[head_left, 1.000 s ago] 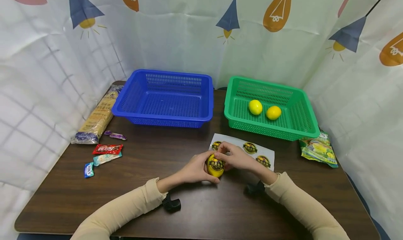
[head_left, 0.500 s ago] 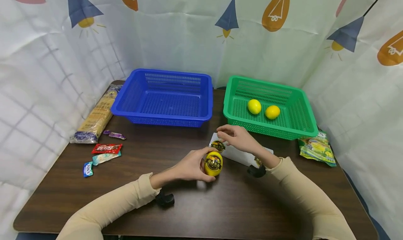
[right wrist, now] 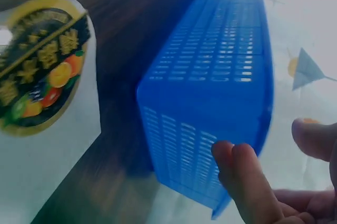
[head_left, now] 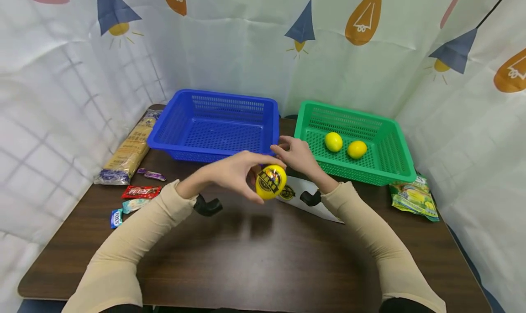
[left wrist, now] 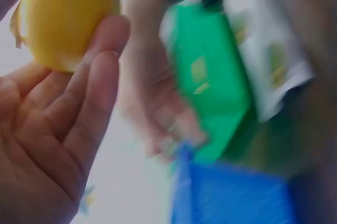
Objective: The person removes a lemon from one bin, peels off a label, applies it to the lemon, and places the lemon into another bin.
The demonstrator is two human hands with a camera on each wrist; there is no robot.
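A lemon (head_left: 270, 182) with a dark and gold fruit sticker on its side is gripped between the thumb and fingers of my left hand (head_left: 235, 172), raised above the table. In the left wrist view the lemon (left wrist: 68, 21) shows plain yellow, with a sticker edge standing out at its left. My right hand (head_left: 297, 157) hovers near the gap between the baskets, its fingers loosely bent and holding nothing. Beneath my right wrist lies a white sticker sheet (head_left: 306, 197); one round sticker (right wrist: 45, 66) on it fills the left of the right wrist view.
A blue basket (head_left: 213, 157) stands at the back left. The green basket (head_left: 357, 170) at the back right holds two lemons (head_left: 334, 142). Candy packets (head_left: 141, 192) and a long noodle-like package (head_left: 131, 148) lie at left. A green and yellow packet (head_left: 414, 196) lies at right.
My left hand has lifted the stickered lemon up and slightly left, toward the blue basket. My right hand has come off the lemon and moved away, toward the baskets.
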